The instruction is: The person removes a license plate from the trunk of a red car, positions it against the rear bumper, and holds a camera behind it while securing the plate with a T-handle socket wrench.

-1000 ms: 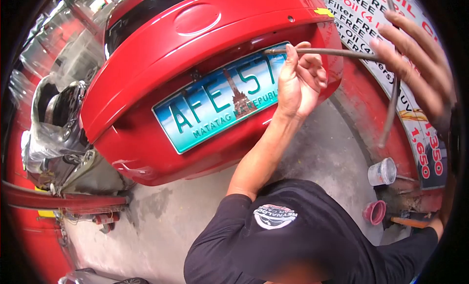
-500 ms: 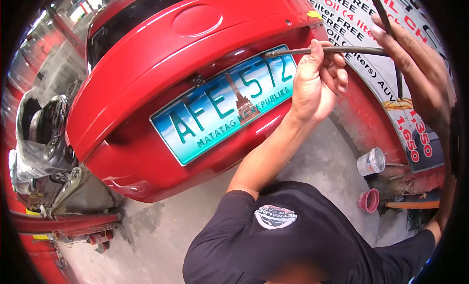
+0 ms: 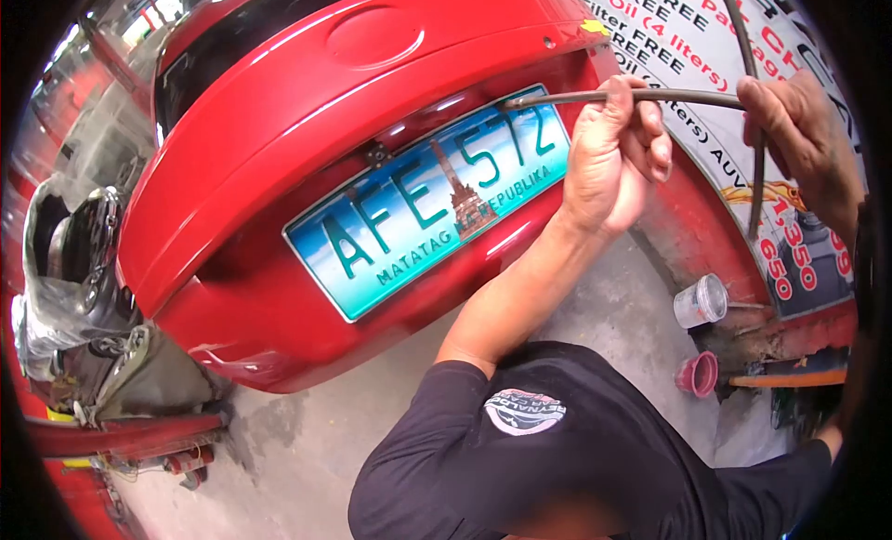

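Note:
A long thin dark rod (image 3: 688,95) runs from the plate's top right edge to the right. Its tip lies by the teal-and-blue licence plate (image 3: 427,205) on the red car (image 3: 279,103). My left hand (image 3: 613,154) pinches the rod between thumb and fingers, palm facing up. At the rod's right part, my right hand (image 3: 804,136) has its fingers closed round it. A second dark length (image 3: 759,182) crosses there and hangs down past my right hand; whether it joins the rod I cannot tell.
A printed sign (image 3: 650,38) stands behind my hands at the right. Below it are a clear bucket (image 3: 700,302) and a pink bucket (image 3: 697,375) on the concrete floor (image 3: 316,428). Plastic-wrapped items (image 3: 70,280) and a red beam (image 3: 130,433) are at the left.
My right hand has gone from spread fingers to a closed grip on the rod, moving slightly down. The hanging dark length has shifted lower. My left hand keeps its pinch.

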A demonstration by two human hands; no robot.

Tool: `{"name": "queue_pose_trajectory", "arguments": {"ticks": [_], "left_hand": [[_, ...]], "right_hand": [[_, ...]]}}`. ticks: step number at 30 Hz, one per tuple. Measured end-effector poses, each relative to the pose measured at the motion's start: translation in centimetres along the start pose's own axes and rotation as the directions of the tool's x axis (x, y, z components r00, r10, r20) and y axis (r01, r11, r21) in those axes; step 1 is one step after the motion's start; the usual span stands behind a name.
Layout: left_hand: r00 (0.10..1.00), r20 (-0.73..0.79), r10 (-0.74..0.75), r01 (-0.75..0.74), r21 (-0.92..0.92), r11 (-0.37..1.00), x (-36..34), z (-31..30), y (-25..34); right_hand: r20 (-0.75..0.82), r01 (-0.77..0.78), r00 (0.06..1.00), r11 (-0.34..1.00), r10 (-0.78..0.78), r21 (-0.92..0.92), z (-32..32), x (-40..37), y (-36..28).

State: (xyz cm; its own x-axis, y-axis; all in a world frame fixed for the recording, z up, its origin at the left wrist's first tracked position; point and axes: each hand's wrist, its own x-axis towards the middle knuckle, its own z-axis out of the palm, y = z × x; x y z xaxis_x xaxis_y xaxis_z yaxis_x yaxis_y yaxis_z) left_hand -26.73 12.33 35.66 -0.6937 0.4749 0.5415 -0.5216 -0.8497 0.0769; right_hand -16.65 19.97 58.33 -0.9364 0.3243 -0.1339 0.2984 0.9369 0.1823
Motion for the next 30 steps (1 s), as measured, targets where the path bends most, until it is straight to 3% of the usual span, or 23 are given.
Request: {"name": "queue_pose_trajectory", "arguments": {"ticks": [2,3,4,5,6,8,9,10,12,13,14,15,16,17,20,22,23,24,26,27,28,29,30], "left_hand": [[0.998,-0.054,0.025,-0.024,0.015,1.000,0.4,0.0,-0.1],[0.997,-0.077,0.030,-0.028,0.016,0.999,0.3,0.2,0.0],[0.994,-0.105,0.037,-0.035,0.019,0.999,0.1,0.6,0.3],[0.993,-0.117,0.031,-0.029,0.018,0.999,0.1,0.8,0.5],[0.993,-0.113,0.032,-0.030,0.019,0.999,0.3,0.9,0.5],[0.989,-0.143,0.023,-0.022,0.008,1.000,0.3,0.9,0.4],[0.990,-0.139,0.011,-0.010,0.010,1.000,0.4,0.8,0.2],[0.991,-0.130,0.003,-0.004,-0.010,1.000,0.4,0.9,0.0],[0.994,-0.110,-0.008,0.003,-0.048,0.999,0.4,0.8,-0.4],[0.997,-0.078,-0.013,0.010,-0.039,0.999,0.2,0.7,-0.4],[0.997,-0.069,-0.021,0.019,-0.037,0.999,0.1,0.6,-0.4],[0.997,-0.077,-0.029,0.030,0.006,1.000,0.0,0.3,-0.3],[0.996,-0.087,-0.033,0.037,0.048,0.998,0.2,0.3,-0.2],[0.996,-0.084,-0.033,0.037,0.040,0.999,0.3,0.2,-0.2],[0.993,-0.116,-0.028,0.033,0.043,0.999,0.3,0.6,-0.2],[0.992,-0.122,-0.039,0.044,0.039,0.998,0.3,0.4,-0.3],[0.991,-0.125,-0.046,0.050,0.028,0.998,0.3,0.4,-0.4],[0.991,-0.123,-0.055,0.058,0.027,0.998,0.2,0.4,-0.6],[0.994,-0.106,-0.015,0.019,0.036,0.999,0.1,0.7,-0.7],[0.995,-0.102,-0.014,0.019,0.051,0.999,-0.1,0.9,-0.7],[0.995,-0.098,-0.016,0.022,0.054,0.998,-0.1,0.8,-0.8],[0.995,-0.099,-0.020,0.027,0.067,0.997,-0.1,0.4,-0.7],[0.995,-0.101,-0.021,0.029,0.077,0.997,0.0,0.2,-0.6]], "right_hand": [[0.041,-0.061,0.997,0.992,0.065,-0.108,-0.3,-0.7,0.7],[-0.379,0.246,0.832,0.882,-0.405,-0.401,0.6,-0.4,4.7],[-0.508,0.304,0.329,0.598,-0.796,-0.741,1.1,-0.3,5.6],[-0.603,0.453,0.384,0.711,-0.700,-0.537,1.5,-0.5,6.1],[-0.604,0.450,0.381,0.711,-0.700,-0.540,1.1,-0.5,6.3],[-0.251,0.315,0.459,0.420,-0.852,-0.851,0.0,-1.2,4.2],[-0.446,0.384,0.305,0.537,-0.842,-0.751,1.7,0.1,4.8],[-0.451,0.376,0.312,0.544,-0.836,-0.750,2.3,0.2,4.9],[-0.467,0.364,0.710,0.842,-0.528,-0.399,2.7,0.1,5.3],[-0.216,0.193,0.965,0.957,-0.146,0.216,1.6,-1.1,1.4],[-0.225,0.187,0.965,0.958,-0.137,0.219,1.7,-1.1,2.2],[-0.423,0.341,0.846,0.939,-0.324,-0.038,2.1,-0.8,3.6],[-0.539,0.416,0.659,0.851,-0.524,-0.320,2.2,-0.5,4.2],[-0.669,0.446,0.340,0.740,-0.660,-0.504,2.3,-0.4,4.2],[-0.355,0.294,0.351,0.462,-0.867,-0.837,-0.2,-2.1,2.4],[-0.365,0.346,0.381,0.497,-0.849,-0.796,2.2,-0.7,3.8],[-0.460,0.395,0.295,0.546,-0.837,-0.739,3.0,0.2,4.6],[-0.464,0.390,0.301,0.552,-0.833,-0.737,3.1,0.5,4.8],[-0.336,0.366,0.855,0.919,-0.395,-0.150,2.7,0.4,3.5],[-0.206,0.224,0.966,0.900,-0.155,0.374,2.4,-0.4,2.1],[-0.211,0.225,0.965,0.899,-0.153,0.376,2.7,-0.3,2.9],[-0.450,0.393,0.823,0.919,-0.345,0.015,3.1,0.0,4.2],[-0.567,0.429,0.596,0.822,-0.568,-0.373,3.4,0.2,5.1]]}}
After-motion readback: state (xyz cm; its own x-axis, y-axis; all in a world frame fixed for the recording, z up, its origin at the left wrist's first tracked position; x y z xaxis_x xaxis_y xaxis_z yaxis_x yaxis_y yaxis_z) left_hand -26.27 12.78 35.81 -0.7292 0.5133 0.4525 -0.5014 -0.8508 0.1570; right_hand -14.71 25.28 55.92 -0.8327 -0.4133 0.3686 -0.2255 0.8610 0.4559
